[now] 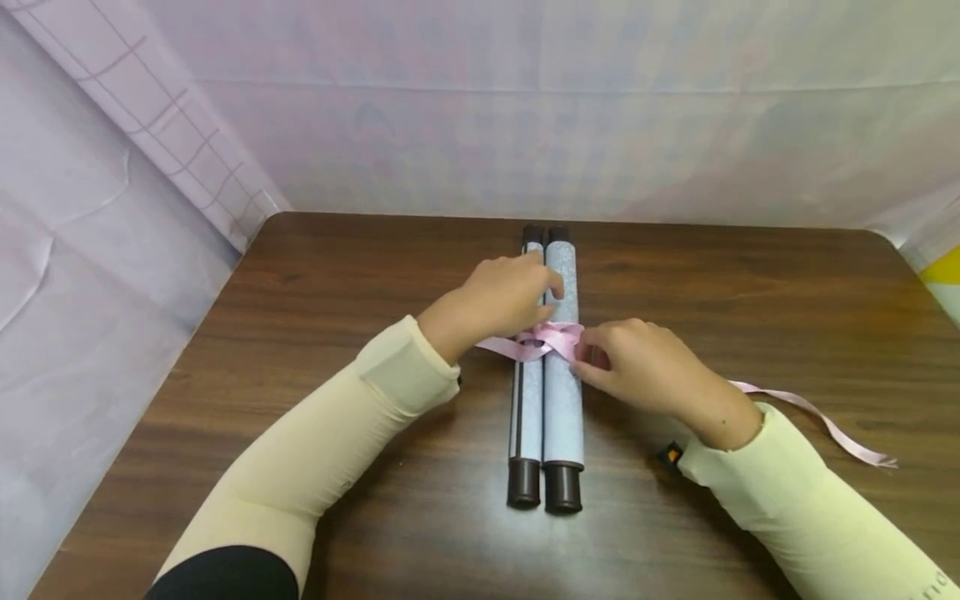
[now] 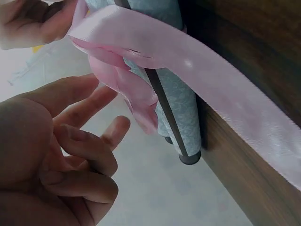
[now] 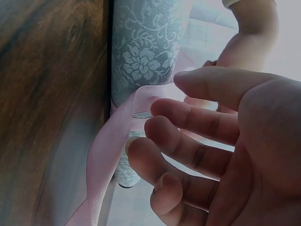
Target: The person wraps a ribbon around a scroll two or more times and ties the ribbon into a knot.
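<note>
Two rolled scrolls (image 1: pixel 562 417) in pale blue floral cloth, with dark end knobs, lie side by side on the table. A pink ribbon (image 1: pixel 558 337) wraps around their middle in overlapping loops. Over the scrolls, just beyond the ribbon, is my left hand (image 1: pixel 510 292); its thumb and a finger are at a hanging ribbon loop (image 2: pixel 124 84), tips apart. My right hand (image 1: pixel 645 362) is at the ribbon's right side. In the right wrist view, its thumb and loosely bent fingers (image 3: pixel 169 115) are close against the ribbon, spread apart. Exact contact is hard to tell.
One ribbon tail (image 1: pixel 817 412) trails over the dark wooden table (image 1: pixel 300 275), passing behind the right wrist. The other end (image 1: pixel 498 346) extends leftward under the left wrist. A pale cloth backdrop (image 1: pixel 480 133) hangs behind the table's far edge.
</note>
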Motion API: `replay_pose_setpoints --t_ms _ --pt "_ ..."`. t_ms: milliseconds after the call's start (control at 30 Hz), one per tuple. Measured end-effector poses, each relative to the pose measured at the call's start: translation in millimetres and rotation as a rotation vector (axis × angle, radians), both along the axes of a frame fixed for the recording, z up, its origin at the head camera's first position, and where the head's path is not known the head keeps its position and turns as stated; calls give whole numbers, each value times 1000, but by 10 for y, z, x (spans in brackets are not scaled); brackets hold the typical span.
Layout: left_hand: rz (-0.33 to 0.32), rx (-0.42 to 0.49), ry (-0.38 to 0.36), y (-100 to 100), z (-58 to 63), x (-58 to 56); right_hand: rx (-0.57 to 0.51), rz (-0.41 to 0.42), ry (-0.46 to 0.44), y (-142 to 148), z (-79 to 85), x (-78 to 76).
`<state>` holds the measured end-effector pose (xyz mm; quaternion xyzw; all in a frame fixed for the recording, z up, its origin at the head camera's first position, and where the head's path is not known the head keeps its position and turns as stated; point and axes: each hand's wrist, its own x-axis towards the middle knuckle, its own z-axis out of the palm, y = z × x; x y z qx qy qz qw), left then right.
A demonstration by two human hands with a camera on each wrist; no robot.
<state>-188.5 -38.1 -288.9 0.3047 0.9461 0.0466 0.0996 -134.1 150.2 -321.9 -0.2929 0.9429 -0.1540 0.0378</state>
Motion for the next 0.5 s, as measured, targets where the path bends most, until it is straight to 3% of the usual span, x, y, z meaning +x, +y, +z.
replay_pose_setpoints --t_ms 500 --pt "-75 41 -116 133 -19 -104 -52 6 -1 11 -91 -5"
